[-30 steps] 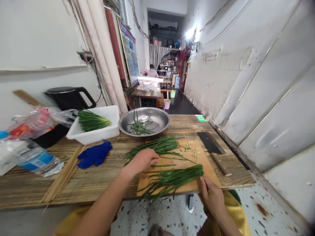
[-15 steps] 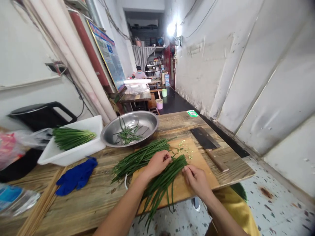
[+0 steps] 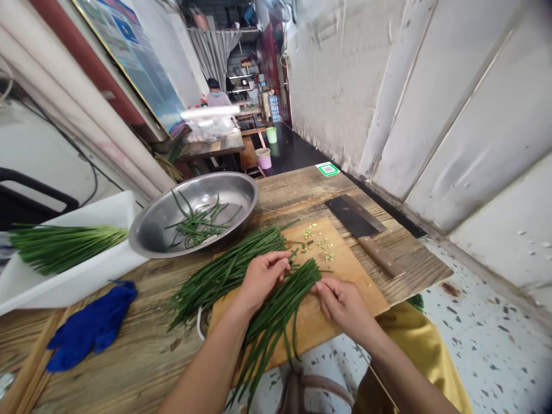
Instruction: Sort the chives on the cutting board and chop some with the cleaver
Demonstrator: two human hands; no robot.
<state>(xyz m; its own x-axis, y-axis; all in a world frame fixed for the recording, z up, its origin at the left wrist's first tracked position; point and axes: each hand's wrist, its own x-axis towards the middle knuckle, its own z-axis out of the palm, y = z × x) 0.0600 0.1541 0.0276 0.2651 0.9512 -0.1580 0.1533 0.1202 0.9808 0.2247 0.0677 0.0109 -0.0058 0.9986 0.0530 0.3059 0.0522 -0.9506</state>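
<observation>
A bundle of garlic chives [image 3: 282,305] lies across the wooden cutting board [image 3: 357,287], its leaf tips hanging over the near edge. My left hand [image 3: 266,277] is closed in a pinch above the bundle's far end. What sits between its fingertips is too small to make out. At the right side of that same end, my right hand [image 3: 345,302] has thumb and forefinger pinched on the chives' edge. A second pile of chives [image 3: 228,267] rests to the left, partly on the board. Small cut stem bits [image 3: 321,244] are scattered at the board's far side.
A cleaver [image 3: 362,230] lies flat right of the board. Behind the chives stands a steel basin [image 3: 248,198] with loose chives. Left are a white tub [image 3: 116,253] of chives and a blue glove [image 3: 92,328]. A masked person [image 3: 217,96] sits farther back.
The view has tilted down and come closer, so the tub and basin appear farther left. Both hands stay at the bundle's far end, with only slight finger movement.
</observation>
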